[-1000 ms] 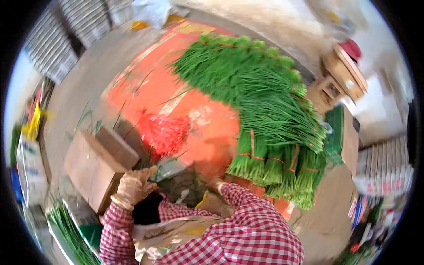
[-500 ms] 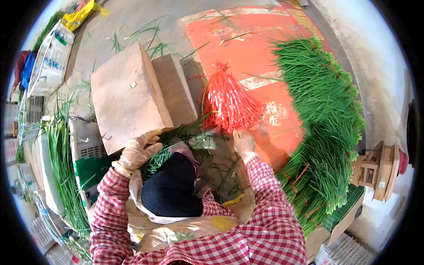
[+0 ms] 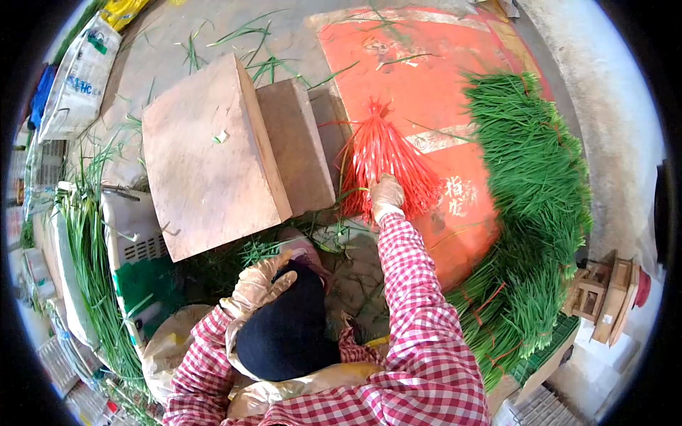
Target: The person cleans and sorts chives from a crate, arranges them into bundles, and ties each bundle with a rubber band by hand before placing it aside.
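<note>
My right hand (image 3: 387, 190), in a pale glove, is on the lower part of a bundle of red plastic ties (image 3: 376, 145), its fingers closed on the strands. The bundle lies fanned out on an orange-red printed cardboard sheet (image 3: 440, 99), knotted at its far end. My left hand (image 3: 261, 285), also gloved, rests by my dark-clad knee (image 3: 288, 334) with the fingers apart and nothing in them. Between the left hand and the ties stands a wooden block with a large flat top (image 3: 206, 156). A lower wooden step (image 3: 297, 145) adjoins its right side.
Green chives in tied bunches (image 3: 529, 184) are piled along the sheet's right edge. At left, loose chives (image 3: 92, 248) stand beside a white crate (image 3: 135, 227). Another white crate (image 3: 82, 85) is farther back. A small wooden stool (image 3: 604, 295) sits at right. Stray leaves litter the floor.
My right hand has moved forward from the near end of the red ties onto the strands. My left hand has come back from the block's edge to my knee. The view has shifted slightly.
</note>
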The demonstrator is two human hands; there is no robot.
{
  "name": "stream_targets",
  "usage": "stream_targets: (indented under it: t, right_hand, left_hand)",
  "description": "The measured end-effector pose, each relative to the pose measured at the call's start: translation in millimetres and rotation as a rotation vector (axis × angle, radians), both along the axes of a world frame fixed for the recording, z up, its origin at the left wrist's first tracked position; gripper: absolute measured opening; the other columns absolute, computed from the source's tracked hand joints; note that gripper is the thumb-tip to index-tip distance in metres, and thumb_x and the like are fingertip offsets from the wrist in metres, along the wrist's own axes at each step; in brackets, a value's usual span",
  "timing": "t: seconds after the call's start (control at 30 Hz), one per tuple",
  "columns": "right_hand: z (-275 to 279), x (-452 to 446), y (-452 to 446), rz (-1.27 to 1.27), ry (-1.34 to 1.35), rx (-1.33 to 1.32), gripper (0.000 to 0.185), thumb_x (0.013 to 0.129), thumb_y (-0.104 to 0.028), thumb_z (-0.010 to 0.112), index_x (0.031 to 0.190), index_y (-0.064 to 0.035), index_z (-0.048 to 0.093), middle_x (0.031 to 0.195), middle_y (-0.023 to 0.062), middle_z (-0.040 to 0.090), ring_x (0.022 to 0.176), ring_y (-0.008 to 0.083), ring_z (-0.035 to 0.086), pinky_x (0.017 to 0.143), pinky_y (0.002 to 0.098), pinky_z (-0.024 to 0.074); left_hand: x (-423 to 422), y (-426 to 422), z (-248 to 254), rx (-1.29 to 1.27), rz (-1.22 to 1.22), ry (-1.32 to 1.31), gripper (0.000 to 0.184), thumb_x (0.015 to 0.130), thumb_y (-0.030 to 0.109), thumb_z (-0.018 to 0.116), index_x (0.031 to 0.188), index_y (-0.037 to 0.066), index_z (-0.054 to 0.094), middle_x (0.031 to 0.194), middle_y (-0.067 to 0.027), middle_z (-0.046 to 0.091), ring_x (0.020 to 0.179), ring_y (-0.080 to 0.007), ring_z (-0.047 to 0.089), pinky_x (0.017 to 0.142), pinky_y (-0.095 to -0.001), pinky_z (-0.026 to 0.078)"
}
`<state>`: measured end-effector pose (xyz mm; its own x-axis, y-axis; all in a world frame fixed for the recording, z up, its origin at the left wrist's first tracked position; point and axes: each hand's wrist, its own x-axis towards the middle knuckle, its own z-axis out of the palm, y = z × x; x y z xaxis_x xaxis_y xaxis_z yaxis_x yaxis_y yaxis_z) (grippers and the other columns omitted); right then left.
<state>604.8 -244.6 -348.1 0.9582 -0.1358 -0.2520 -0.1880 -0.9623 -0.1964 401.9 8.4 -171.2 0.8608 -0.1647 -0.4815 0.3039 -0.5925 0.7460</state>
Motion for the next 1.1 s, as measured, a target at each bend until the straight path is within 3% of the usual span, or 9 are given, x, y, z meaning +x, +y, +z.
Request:
stream_targets:
  t: [0.37,0.43,0.5,0.6,0.73,0.83,0.93,1.0,1.1]
  right_hand:
    - [-1,30,-47,0.077,-0.194,0.207,0.036,0.093,-0.033,0.044,0.098,-0.0049,0.065,0.081,0.0148,0.068,0.079,0.0289,0.066,0.071,0.0395,0.0505]
    - [29,21,-52,0.225,-0.037,0.184,0.035,0.091,-0.037,0.047,0.099,-0.0089,0.066,0.097,0.0184,0.066,0.09,0.034,0.064,0.078,0.0418,0.0507]
    - [48,-34,-49,0.59,0.568,-0.323,0.032,0.09,-0.025,0.044,0.104,-0.0038,0.063,0.086,0.016,0.067,0.079,0.0299,0.066,0.067,0.0449,0.0518]
    - [50,-119,-70,1.098,0.941,-0.347,0.028,0.081,-0.018,0.053,0.102,-0.0038,0.064,0.082,0.0147,0.065,0.073,0.0302,0.065,0.065,0.0454,0.0511]
    - [148,-103,1,1.173,0.332,-0.419,0.015,0.071,-0.01,0.059,0.084,-0.0088,0.065,0.078,0.0102,0.063,0.07,0.0275,0.063,0.065,0.043,0.0497]
    - [255,-69,77,1.486,-0.143,0.093,0.009,0.071,-0.01,0.057,0.079,-0.0127,0.062,0.08,0.0067,0.06,0.081,0.023,0.059,0.074,0.038,0.0456]
    - [287,-38,147,1.634,-0.489,0.186,0.014,0.073,-0.011,0.057,0.085,-0.0139,0.062,0.08,0.0035,0.058,0.09,0.0201,0.056,0.087,0.0405,0.0404]
    - [276,-14,190,1.713,-0.717,-0.029,0.019,0.076,-0.012,0.056,0.094,-0.0143,0.062,0.084,0.0034,0.059,0.093,0.0193,0.056,0.096,0.0416,0.0357]
    - [229,18,251,1.752,-0.898,-0.038,0.02,0.078,-0.014,0.056,0.097,-0.0132,0.062,0.089,0.0032,0.059,0.095,0.0196,0.055,0.099,0.0426,0.0342]
  left_hand:
    - [-3,3,-5,-0.026,0.064,-0.04,0.05,0.091,0.039,0.056,0.126,0.004,0.052,0.114,-0.019,0.061,0.107,-0.0336,0.058,0.09,-0.0398,0.047]
    - [-5,5,-9,-0.023,0.071,-0.039,0.049,0.09,0.039,0.056,0.125,0.004,0.053,0.111,-0.0188,0.062,0.105,-0.0335,0.06,0.088,-0.0393,0.048]
    - [-2,11,-2,-0.016,0.099,-0.052,0.048,0.09,0.039,0.056,0.124,0.004,0.054,0.109,-0.0187,0.063,0.102,-0.0334,0.061,0.086,-0.0387,0.049]
    - [11,20,20,0.17,0.053,0.179,0.051,0.089,0.039,0.058,0.123,0.001,0.054,0.093,-0.0161,0.069,0.087,-0.0294,0.067,0.077,-0.0361,0.052]
    - [26,27,37,-0.485,0.212,-0.167,0.087,0.078,0.051,0.068,0.142,0.006,0.03,0.135,-0.0167,0.048,0.125,-0.0276,0.046,0.097,-0.0375,0.042]
    - [46,19,65,-0.089,0.082,-0.52,0.12,0.06,0.052,0.08,0.146,0.001,0.014,0.146,-0.0211,0.03,0.137,-0.0303,0.026,0.111,-0.0392,0.019]
    - [42,26,76,-0.504,0.411,-0.231,0.086,0.075,0.032,0.077,0.141,0.0,0.031,0.122,-0.0124,0.056,0.11,-0.0248,0.055,0.093,-0.033,0.043]
    - [38,38,67,-0.807,0.917,-0.09,0.024,0.091,0.02,0.059,0.104,0.0,0.059,0.074,-0.0042,0.063,0.055,-0.0081,0.057,0.047,-0.023,0.043]
    - [50,74,48,-0.634,0.997,-0.079,0.023,0.093,0.022,0.054,0.094,0.0,0.06,0.063,-0.0055,0.061,0.041,-0.0123,0.053,0.041,-0.0269,0.042]
